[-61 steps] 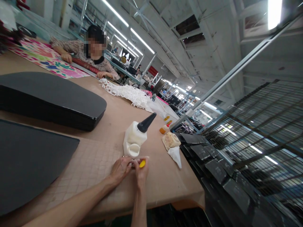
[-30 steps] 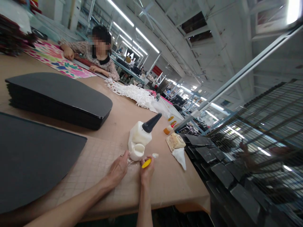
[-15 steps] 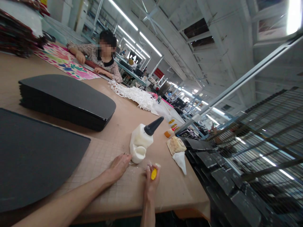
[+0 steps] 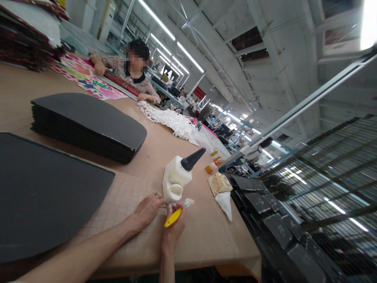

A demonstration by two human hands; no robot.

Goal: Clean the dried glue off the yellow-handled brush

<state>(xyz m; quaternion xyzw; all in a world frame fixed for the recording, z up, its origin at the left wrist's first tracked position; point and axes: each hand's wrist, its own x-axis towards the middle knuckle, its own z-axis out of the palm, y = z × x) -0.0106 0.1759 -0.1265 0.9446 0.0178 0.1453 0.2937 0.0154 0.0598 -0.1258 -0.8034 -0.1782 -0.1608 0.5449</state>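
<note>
My right hand [image 4: 173, 226] is closed around a small brush with a yellow handle [image 4: 173, 218]. The brush's pale, smeared bristle end points to the right, over the table. Just left of it, my left hand [image 4: 149, 208] rests on the table with its fingers pinched together; what they hold, if anything, is too small to name. Both hands are close to the base of a white plastic bottle [image 4: 176, 173], which has a black cone-shaped nozzle and a round opening low on its front.
A stack of black curved panels [image 4: 88, 118] lies behind my left arm, and a larger dark panel [image 4: 44, 196] is nearer. To the right are a folded stained cloth [image 4: 219, 183] and a small orange bottle [image 4: 210, 169]. White strips [image 4: 171, 120] lie near a co-worker [image 4: 135, 74].
My right hand has moved left towards my left hand and turned, so the yellow handle now slants down to the left. The co-worker's nearer hand has shifted right.
</note>
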